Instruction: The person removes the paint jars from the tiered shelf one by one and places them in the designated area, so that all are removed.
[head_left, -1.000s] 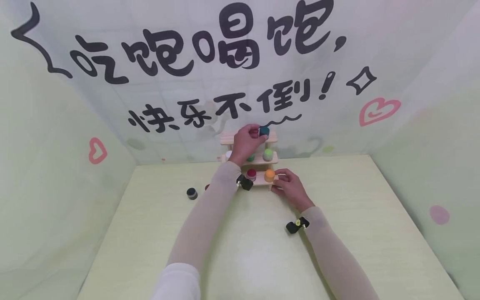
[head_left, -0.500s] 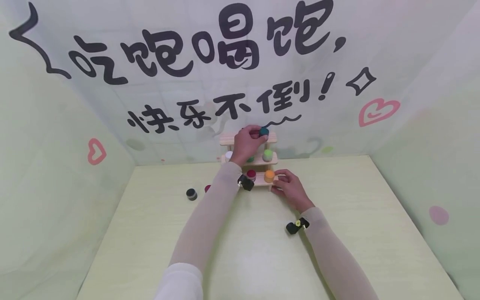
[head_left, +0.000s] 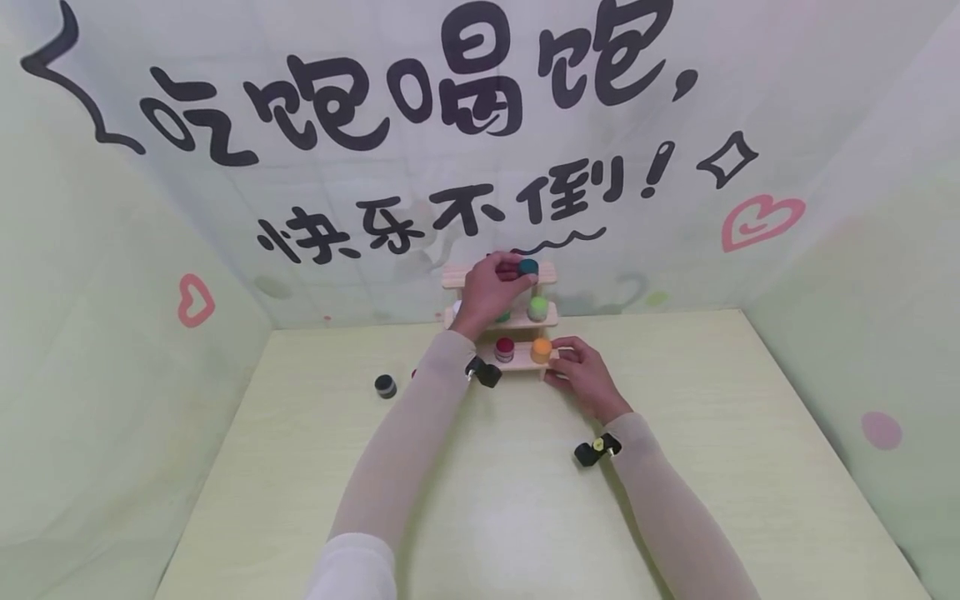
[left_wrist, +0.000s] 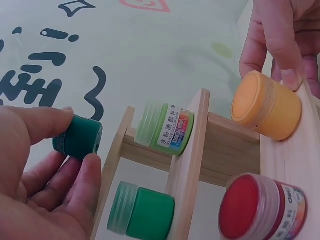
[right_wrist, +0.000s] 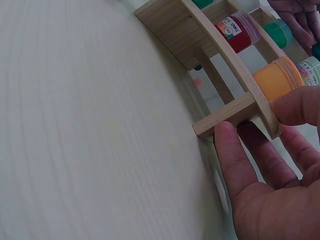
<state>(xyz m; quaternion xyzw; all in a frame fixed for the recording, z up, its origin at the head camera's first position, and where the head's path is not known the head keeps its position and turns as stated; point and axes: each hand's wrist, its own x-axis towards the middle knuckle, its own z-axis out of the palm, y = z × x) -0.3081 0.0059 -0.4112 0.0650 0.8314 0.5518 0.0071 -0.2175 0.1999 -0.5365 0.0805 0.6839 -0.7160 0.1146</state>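
Observation:
A dark teal paint jar (left_wrist: 82, 136) is pinched between the thumb and fingers of my left hand (head_left: 489, 290), at the right end of the top shelf. My right hand (head_left: 588, 379) grips the right end of the bottom shelf of a three-tier wooden rack (right_wrist: 165, 30), thumb above and fingers against the leg. Beside that thumb stands an orange jar (left_wrist: 270, 106), with a red jar (left_wrist: 257, 207) to its left. The middle shelf bears a light green jar (left_wrist: 165, 126), a green jar (left_wrist: 145, 210) and a white jar (head_left: 457, 309), partly hidden by my left hand.
On the table (head_left: 480, 500), left of the rack, stands a black jar (head_left: 386, 386). A red jar (head_left: 414, 374) peeks out from behind my left forearm. Right behind the rack rises a printed fabric wall (head_left: 360, 183), and fabric walls flank both sides.
My left wrist has shifted slightly left while its fingers stay on the teal jar at the top shelf. My right hand keeps its grip on the rack.

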